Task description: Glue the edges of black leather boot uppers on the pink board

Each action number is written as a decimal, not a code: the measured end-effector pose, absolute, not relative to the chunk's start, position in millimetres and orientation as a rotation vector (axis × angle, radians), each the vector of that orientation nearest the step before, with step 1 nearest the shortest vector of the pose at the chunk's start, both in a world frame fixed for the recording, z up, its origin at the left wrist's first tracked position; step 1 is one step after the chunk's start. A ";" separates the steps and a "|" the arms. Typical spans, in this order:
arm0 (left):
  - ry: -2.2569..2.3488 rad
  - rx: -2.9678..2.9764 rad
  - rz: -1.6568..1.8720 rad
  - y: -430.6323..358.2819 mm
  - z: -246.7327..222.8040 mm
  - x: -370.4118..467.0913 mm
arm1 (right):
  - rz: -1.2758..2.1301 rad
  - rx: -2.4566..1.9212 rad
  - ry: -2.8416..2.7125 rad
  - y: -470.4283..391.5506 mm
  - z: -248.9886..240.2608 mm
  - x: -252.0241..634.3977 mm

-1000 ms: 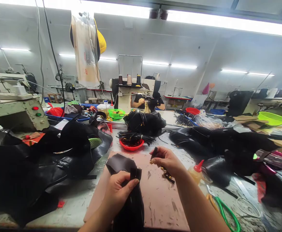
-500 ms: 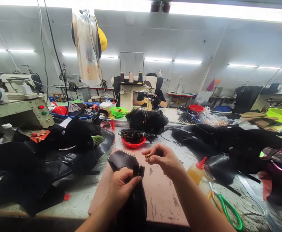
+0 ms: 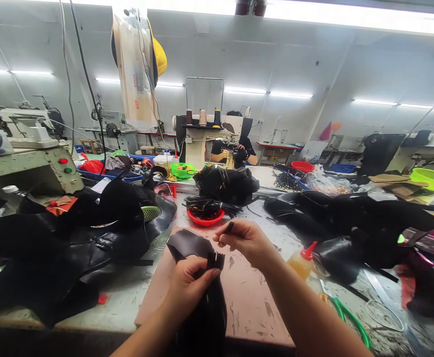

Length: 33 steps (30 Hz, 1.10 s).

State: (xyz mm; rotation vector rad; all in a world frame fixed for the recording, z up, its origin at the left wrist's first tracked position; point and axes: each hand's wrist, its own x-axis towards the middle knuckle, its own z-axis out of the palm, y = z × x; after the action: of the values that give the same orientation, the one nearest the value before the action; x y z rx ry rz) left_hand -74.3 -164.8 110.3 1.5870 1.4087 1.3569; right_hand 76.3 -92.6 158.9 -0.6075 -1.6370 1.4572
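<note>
My left hand (image 3: 190, 282) is closed on a black leather boot upper (image 3: 192, 244), thumb on top, close to the edge of the pink board. The dark ends of a zipper tape (image 3: 219, 260) stick up past my thumb. Above and to the right, my right hand (image 3: 252, 244) pinches what looks like a small gold-coloured zipper slider with a black pull tab (image 3: 230, 227). That tab points up from the fingertips, and the metal part is mostly covered by them. A gap separates the slider from the tape ends.
Beyond my hands a red bowl (image 3: 205, 222) holds a bundle of black strips. Black leather pieces are heaped at left (image 3: 101, 248) and right (image 3: 324, 223). A glue bottle (image 3: 301, 263) and green-handled scissors (image 3: 350, 317) lie right. A co-worker sits behind the sewing machine (image 3: 194, 144).
My right hand has turned the small gold piece, so its black tab now shows upright, and moved slightly left and up. My left hand keeps its hold on the boot upper.
</note>
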 end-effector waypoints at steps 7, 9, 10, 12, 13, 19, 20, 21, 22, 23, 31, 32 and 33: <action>1.321 1.700 1.318 -163.3 103.9 -77.0 | 1.453 -0.566 -1.597 -98.4 155.6 71.6; 1.324 1.703 1.313 -163.6 103.9 -77.0 | 1.427 -0.578 -1.599 -100.4 153.7 70.8; 1.331 1.704 1.312 -163.7 104.2 -76.8 | 1.407 -0.587 -1.606 -101.4 152.8 70.5; 1.344 1.707 1.304 -163.9 104.9 -76.5 | 1.366 -0.598 -1.624 -103.2 151.3 70.0; 1.349 1.709 1.300 -163.9 105.1 -76.4 | 1.352 -0.600 -1.632 -104.0 150.7 69.9; 1.349 1.685 1.305 -163.3 102.9 -76.6 | 1.267 -0.612 -1.665 -105.5 145.9 69.1; 1.352 1.682 1.305 -163.2 102.5 -76.6 | 1.251 -0.617 -1.673 -105.5 144.8 69.1; 1.357 1.681 1.305 -163.1 102.3 -76.6 | 1.238 -0.623 -1.680 -105.8 143.5 69.0; 1.361 1.681 1.308 -163.0 102.3 -76.5 | 1.226 -0.628 -1.688 -106.4 142.2 68.9; 1.364 1.681 1.312 -163.0 102.5 -76.4 | 1.213 -0.634 -1.698 -107.4 140.7 68.9; 1.329 1.648 1.370 -164.4 104.2 -79.2 | 1.095 -0.429 -1.924 -117.1 139.3 78.1; 1.330 1.637 1.373 -164.7 103.4 -80.2 | 1.117 -0.381 -1.944 -115.4 141.0 80.5; 1.330 1.623 1.376 -165.0 102.4 -81.2 | 1.150 -0.356 -1.938 -113.0 142.9 82.8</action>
State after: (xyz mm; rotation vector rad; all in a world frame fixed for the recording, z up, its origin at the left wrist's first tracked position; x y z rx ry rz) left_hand -81.2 -165.0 102.4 1.6234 1.3298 1.3756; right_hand 82.8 -113.0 142.9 -0.3565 -1.9377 1.1501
